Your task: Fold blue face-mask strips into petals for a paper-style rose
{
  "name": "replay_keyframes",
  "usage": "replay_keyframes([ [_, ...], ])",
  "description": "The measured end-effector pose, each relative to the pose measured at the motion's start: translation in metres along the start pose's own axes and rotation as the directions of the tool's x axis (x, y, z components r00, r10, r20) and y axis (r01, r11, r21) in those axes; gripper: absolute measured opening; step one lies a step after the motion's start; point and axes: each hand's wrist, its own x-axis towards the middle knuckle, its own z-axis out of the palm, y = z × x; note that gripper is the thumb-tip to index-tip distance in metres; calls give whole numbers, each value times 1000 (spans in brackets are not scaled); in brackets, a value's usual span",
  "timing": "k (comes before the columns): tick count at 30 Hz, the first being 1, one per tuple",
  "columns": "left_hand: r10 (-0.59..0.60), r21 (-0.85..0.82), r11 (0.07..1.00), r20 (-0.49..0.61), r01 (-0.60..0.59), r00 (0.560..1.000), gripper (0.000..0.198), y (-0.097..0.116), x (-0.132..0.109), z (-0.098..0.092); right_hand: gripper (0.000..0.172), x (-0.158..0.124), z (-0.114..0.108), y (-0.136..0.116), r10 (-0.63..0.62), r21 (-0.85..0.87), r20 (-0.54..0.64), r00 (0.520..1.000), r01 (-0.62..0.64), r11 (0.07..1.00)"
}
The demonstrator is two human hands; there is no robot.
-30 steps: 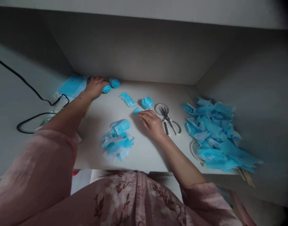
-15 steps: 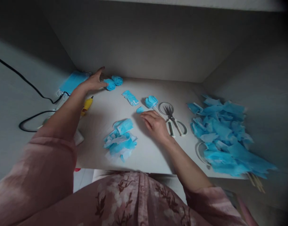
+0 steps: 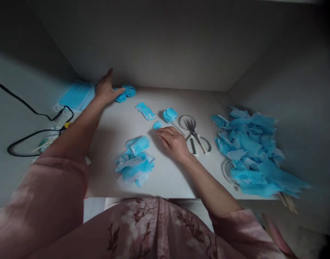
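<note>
Holding its thumb wide of its fingers, the left hand has no visible grip on anything; the thumb overlaps two blue rosettes at the back of the table, contact not determinable. The right hand rests palm down, fingers loosely bent; whether they grip anything cannot be told. Just beyond its fingertips: one small blue piece. Near that: one flat blue strip and one blue flower on a white stick. Right of these: one pair of scissors. Nearer the person: one small heap of scraps, pieces uncountable. Far right: one larger heap, several sticks protruding. Far left: blue masks, number unclear, and black cable.
</note>
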Motion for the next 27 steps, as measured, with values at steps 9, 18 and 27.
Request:
replay_keyframes([
  [9, 204, 53, 977, 62, -207, 977, 89, -15, 84, 55, 28, -2, -1, 1, 12, -6, 5, 1000, -12, 1000],
  [18, 135, -83, 987, -36, -137, 990, 92, 0, 92, 51, 29, -2, 1, 0, 16, -14, 4, 1000, -16, 1000],
  [27, 225, -915, 400, 46, -49, 973, 51, 127, -44, -2, 59, 2, -9, 10, 86, -171, -351, 933, -154, 973],
])
